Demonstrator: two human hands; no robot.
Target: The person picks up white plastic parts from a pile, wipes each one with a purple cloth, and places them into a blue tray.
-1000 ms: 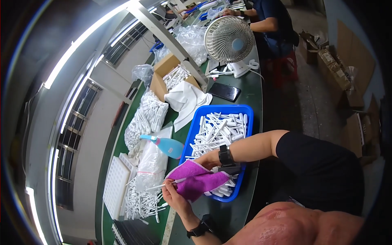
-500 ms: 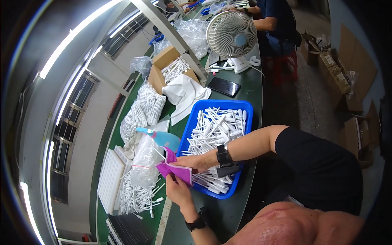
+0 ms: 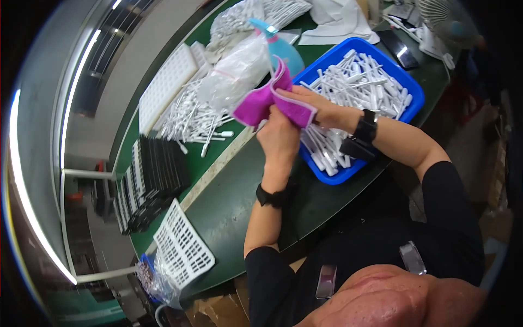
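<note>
A magenta cloth (image 3: 260, 105) with a pale edge is folded and bunched between my two hands. My left hand (image 3: 279, 136) is closed on it from below. My right hand (image 3: 320, 107) pinches its right side, above the rim of a blue tray (image 3: 415, 94). A thin white stick seems to poke out of the top of the cloth; the folds hide the rest. In the tray lie many white plastic sticks (image 3: 348, 82) with thicker ends. A blue spray bottle (image 3: 290, 56) stands just behind the cloth.
Left of my hands lie a clear plastic bag (image 3: 231, 82), a pile of white sticks (image 3: 193, 117) and a white perforated block (image 3: 166, 87). Nearer are stacked black racks (image 3: 155, 174) and a white slotted basket (image 3: 185, 245). A phone (image 3: 399, 50) and fan (image 3: 444, 22) stand beyond the tray.
My view has swung left and down, so the tray and table appear higher and further right. Both hands remain on the magenta cloth, and its folds have shifted.
</note>
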